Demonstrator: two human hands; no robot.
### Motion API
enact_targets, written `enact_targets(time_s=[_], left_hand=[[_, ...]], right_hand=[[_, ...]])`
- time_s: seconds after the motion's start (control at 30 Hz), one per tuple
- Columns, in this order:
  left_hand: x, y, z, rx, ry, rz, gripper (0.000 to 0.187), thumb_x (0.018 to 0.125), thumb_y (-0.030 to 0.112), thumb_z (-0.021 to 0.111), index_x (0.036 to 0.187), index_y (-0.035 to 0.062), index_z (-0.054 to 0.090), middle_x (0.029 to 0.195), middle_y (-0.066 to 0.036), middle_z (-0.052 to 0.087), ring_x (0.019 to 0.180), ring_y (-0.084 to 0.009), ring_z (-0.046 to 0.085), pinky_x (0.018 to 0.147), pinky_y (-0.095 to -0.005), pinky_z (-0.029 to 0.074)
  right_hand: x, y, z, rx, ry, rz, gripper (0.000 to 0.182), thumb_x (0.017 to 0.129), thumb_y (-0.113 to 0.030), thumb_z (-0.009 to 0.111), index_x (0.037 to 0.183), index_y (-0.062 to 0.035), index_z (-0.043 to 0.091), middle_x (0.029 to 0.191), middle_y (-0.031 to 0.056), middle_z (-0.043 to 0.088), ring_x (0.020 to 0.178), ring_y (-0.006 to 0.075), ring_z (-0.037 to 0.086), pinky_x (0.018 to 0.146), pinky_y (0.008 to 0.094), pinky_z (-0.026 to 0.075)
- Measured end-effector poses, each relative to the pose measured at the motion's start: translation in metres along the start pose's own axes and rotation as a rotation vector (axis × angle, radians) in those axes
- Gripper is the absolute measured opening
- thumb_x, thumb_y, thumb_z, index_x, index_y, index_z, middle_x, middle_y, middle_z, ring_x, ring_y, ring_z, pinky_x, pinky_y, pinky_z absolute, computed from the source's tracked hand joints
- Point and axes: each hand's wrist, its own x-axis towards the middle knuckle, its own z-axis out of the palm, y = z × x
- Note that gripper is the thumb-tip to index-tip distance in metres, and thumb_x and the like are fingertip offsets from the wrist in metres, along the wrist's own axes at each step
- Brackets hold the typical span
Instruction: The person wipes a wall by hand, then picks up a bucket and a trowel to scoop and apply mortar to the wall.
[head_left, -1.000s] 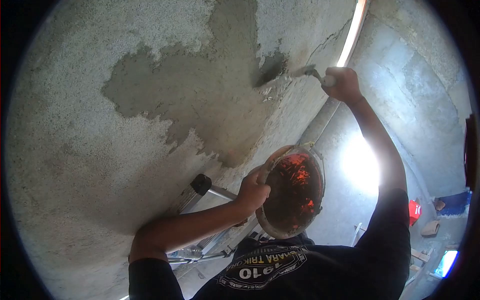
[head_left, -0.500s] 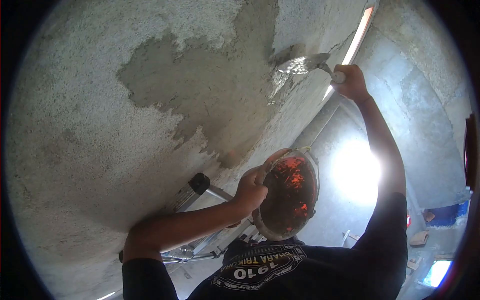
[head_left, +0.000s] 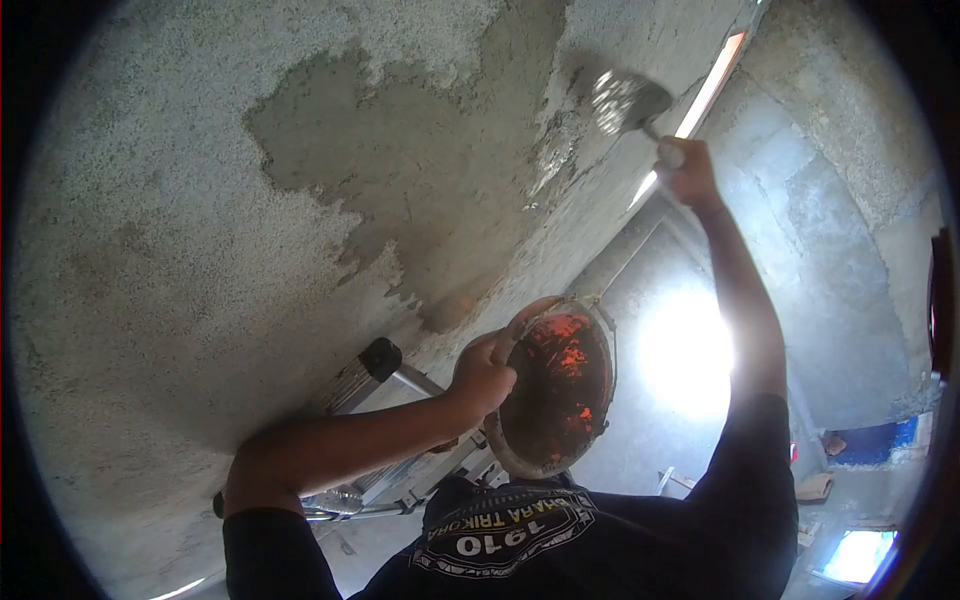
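My right hand (head_left: 686,168) is raised high and grips the handle of a metal trowel (head_left: 626,101), whose shiny blade sits just off the rough wall (head_left: 150,230). A darker patch of wet mortar (head_left: 410,170) spreads across the wall to the left of the blade. My left hand (head_left: 484,372) grips the rim of an orange bucket (head_left: 555,400) smeared inside with mortar, held at chest height close to the wall.
A metal ladder (head_left: 375,385) leans against the wall under my left arm. A bright glare (head_left: 685,350) fills the opening beyond the bucket. Concrete walls (head_left: 840,220) rise on the right, with blue and red items (head_left: 865,440) on the floor below.
My right hand has swept the trowel up and to the right along the wall, and the blade has lifted off the mortar. The bucket stays in my left hand.
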Motion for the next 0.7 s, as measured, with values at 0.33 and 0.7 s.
enact_targets(time_s=[0.33,0.7], left_hand=[[-0.002,-0.004,0.0,-0.032,-0.007,0.0,0.049,0.068,-0.005,0.052,0.114,0.0041,0.064,0.08,-0.006,0.063,0.068,-0.0162,0.061,0.06,-0.03,0.048],[-0.009,0.01,0.002,-0.119,-0.007,-0.003,0.04,0.064,-0.004,0.054,0.102,0.0001,0.064,0.071,-0.004,0.057,0.06,-0.0125,0.052,0.053,-0.0267,0.041]], right_hand=[[-0.074,0.01,0.024,0.277,-0.259,0.723,0.02,0.074,-0.017,0.066,0.063,-0.0023,0.058,0.055,0.0032,0.056,0.047,0.0135,0.053,0.047,0.0316,0.042],[-0.058,-0.059,0.073,0.448,-0.506,0.563,0.018,0.075,-0.014,0.063,0.066,0.0002,0.058,0.054,0.0052,0.056,0.047,0.0142,0.054,0.048,0.0303,0.045]])
